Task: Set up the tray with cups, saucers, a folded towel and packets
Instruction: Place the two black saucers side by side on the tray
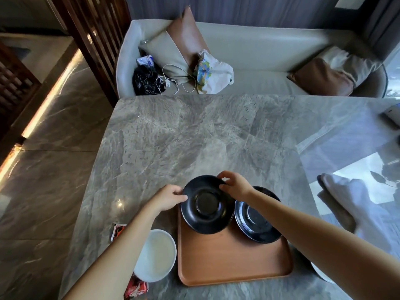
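- the bench is carrying everything; its stone top is looking hard and slick, so i am judging that crockery will slide and clink on it.
- the tray is lying flat in front of me, its long axis running left to right. it is looking stiff, light and wooden.
- the towel is lying soft and rumpled on the bench, well to the right of the tray.
- the white cup is standing mouth up just left of the tray.
- the black saucer is hovering over the tray's far left corner. being round, it has no long axis. it is tilting slightly toward me, and i cannot tell which face is up. i am judging it rigid, smooth and breakable, best held by opposite rim edges.
- the second saucer is sitting face up on the tray's far right.
- my left grip is pinching the black saucer's left rim, and my right grip is pinching its far right rim.
- the red packets are lying left of the cup, light and crinkly.
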Available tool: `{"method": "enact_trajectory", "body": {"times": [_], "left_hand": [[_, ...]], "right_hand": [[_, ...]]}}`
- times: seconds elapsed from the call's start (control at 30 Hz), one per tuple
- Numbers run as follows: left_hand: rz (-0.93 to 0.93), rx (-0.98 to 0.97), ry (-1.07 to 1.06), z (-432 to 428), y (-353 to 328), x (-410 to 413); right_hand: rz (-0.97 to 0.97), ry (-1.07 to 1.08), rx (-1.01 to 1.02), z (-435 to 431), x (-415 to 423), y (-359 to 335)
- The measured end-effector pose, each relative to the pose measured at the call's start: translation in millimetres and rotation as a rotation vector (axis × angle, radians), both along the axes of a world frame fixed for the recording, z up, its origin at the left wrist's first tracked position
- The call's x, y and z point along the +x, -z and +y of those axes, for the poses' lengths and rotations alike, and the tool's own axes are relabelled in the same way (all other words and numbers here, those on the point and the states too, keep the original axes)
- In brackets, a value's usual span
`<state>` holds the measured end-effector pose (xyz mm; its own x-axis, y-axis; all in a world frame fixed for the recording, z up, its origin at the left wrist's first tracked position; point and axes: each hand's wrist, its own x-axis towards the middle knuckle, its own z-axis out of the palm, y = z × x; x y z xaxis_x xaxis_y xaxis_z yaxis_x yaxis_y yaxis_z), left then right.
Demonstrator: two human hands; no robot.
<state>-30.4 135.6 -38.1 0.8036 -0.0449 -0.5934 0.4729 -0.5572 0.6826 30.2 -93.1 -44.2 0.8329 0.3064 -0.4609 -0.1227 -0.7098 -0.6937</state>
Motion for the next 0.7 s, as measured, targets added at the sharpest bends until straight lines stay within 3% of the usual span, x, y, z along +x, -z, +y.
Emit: {"method": "enact_trajectory", "body": {"times": [0.3,0.57,0.7], "left_hand": [[0.019,0.261,0.139,6,6,-9],[0.01,0.221,-0.038,2,16,-18],[-0.007,0.192,-0.027,0,19,-20]], "right_hand": [[0.032,-0.051,-0.204,11,-20,16],[0.0,-0.145,-0.307,19,-26,24],[-0.03,-0.165,-0.333,22,-26,29]]}}
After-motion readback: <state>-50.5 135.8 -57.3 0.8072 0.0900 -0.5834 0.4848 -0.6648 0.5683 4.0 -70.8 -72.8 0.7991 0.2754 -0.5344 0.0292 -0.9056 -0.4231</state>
